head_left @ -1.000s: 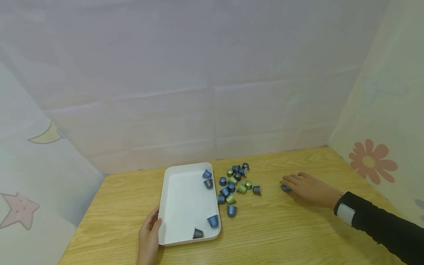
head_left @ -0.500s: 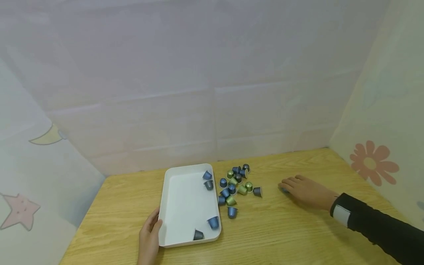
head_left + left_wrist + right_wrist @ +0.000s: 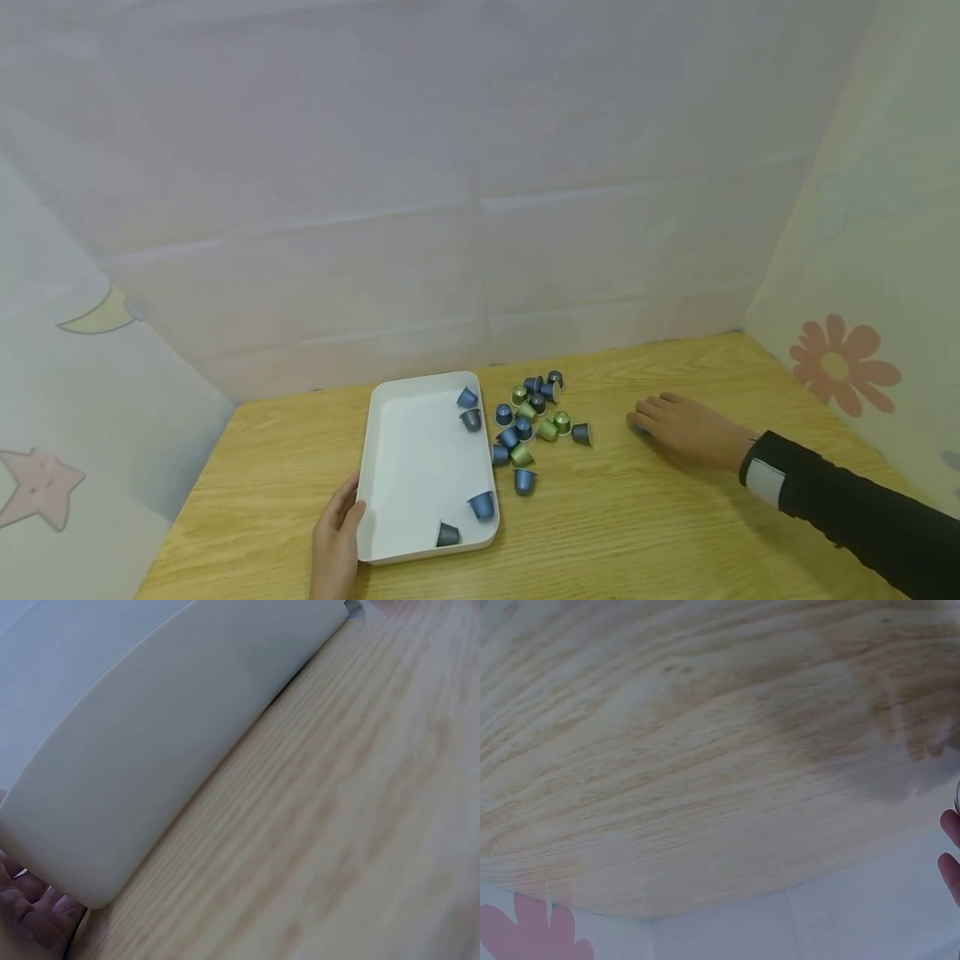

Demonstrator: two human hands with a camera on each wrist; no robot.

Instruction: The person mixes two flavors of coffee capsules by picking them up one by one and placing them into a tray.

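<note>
My left hand (image 3: 335, 537) grips the left rim of a white tray (image 3: 416, 467), thumb at the edge and fingers along its outer side. Inside the tray lie several coffee capsules, among them a blue one (image 3: 482, 505) and a dark grey one (image 3: 447, 534). Out to the right, my right hand (image 3: 690, 432) is low over the table with a blue coffee capsule (image 3: 640, 430) at its fingertips, mostly hidden by the fingers. In the right wrist view, just two fingertips (image 3: 950, 874) and a sliver of a round rim show at the edge.
Between tray and right hand lies a loose group of blue, green and dark capsules on the wooden table (image 3: 600, 525). A blue capsule (image 3: 525, 481) sits nearest the front, and a dark one (image 3: 582, 433) farthest right in that group. A pale wall (image 3: 480, 250) closes the back.
The right hand has shifted slightly left, and the blue capsule at its fingertips has shifted with it. Left hand, tray and the other capsules stay as they were.
</note>
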